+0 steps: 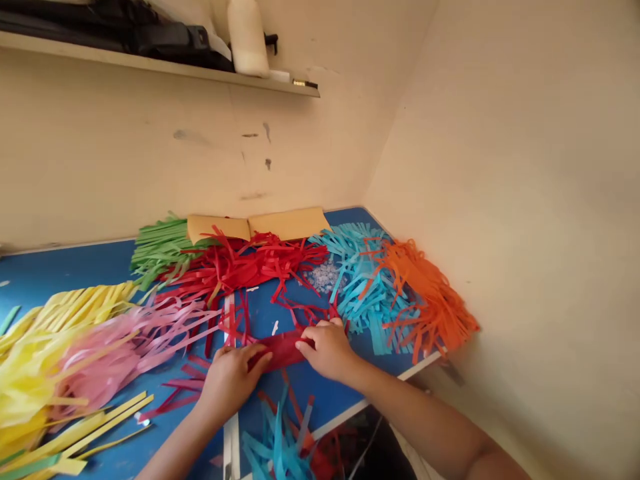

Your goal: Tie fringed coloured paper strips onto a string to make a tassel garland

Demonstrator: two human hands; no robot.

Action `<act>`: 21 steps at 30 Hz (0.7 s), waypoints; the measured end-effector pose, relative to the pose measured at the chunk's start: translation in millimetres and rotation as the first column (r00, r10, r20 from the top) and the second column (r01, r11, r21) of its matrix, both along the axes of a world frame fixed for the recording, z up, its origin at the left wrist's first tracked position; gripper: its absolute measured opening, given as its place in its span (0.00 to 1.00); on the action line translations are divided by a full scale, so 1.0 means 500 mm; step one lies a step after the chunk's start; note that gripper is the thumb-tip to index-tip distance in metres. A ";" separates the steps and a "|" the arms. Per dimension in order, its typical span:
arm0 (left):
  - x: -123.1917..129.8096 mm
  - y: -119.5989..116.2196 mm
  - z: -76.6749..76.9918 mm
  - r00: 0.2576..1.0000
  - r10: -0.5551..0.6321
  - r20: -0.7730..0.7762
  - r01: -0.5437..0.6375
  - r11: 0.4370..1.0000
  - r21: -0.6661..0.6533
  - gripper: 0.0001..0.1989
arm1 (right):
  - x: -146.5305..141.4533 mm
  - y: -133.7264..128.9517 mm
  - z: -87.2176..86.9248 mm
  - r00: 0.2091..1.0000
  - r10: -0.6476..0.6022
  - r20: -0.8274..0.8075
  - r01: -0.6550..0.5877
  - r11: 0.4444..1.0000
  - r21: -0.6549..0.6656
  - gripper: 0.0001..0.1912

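A dark red piece of fringed tissue paper (285,351) stretches between my two hands, low over the blue table. My left hand (231,377) pinches its left end between thumb and fingers. At the other end, my right hand (329,350) grips the paper the same way. Loose red strips fan out beyond both hands, toward the back and the left. Just behind lies a heap of bright red fringe (250,263). Light blue fringe (363,280) sits beyond my right hand, and pink fringe (130,340) lies left of my left hand.
Orange fringe (425,297) covers the right corner by the wall. Green fringe (167,250), tan card (290,223) and small clear bits (324,276) are at the back. Yellow fringe (85,305) lies left. More blue strips (277,443) are at the front edge. A shelf (160,69) hangs above.
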State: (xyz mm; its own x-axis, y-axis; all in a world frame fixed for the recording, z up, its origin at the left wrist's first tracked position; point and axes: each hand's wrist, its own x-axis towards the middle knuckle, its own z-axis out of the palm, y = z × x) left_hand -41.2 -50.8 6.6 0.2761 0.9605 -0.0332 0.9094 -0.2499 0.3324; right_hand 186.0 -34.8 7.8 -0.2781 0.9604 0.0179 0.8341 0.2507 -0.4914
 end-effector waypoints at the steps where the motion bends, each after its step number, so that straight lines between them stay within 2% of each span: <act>1: 0.003 0.003 0.001 0.999 0.038 -0.027 -0.038 0.999 -0.008 0.15 | -0.004 0.003 -0.001 1.000 -0.011 0.025 0.011 1.000 0.014 0.09; 4: 0.016 0.012 0.004 0.988 0.116 -0.106 -0.121 0.992 -0.039 0.16 | -0.012 0.008 -0.009 0.997 -0.024 0.069 0.021 0.998 0.056 0.07; 7: 0.024 0.016 0.007 0.975 0.142 -0.172 -0.157 0.985 -0.076 0.16 | -0.014 0.010 -0.020 0.997 -0.046 0.067 0.041 0.997 0.071 0.09; 14: 0.028 0.020 0.008 0.957 0.134 -0.256 -0.168 0.979 -0.115 0.16 | -0.011 0.011 -0.026 0.998 -0.057 0.034 0.055 0.997 0.054 0.07; 21: 0.024 0.022 -0.009 0.958 0.118 -0.262 -0.142 0.987 -0.077 0.18 | -0.011 0.015 -0.032 0.997 -0.053 0.052 0.052 0.999 0.017 0.09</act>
State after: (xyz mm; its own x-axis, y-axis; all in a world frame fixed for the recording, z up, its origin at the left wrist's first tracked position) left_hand -29.4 -39.7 2.2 0.1197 0.9767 -0.1782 0.9896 -0.1029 0.1010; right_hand 180.4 -27.3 -8.1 -0.2284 0.9734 0.0196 0.8708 0.2133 -0.4430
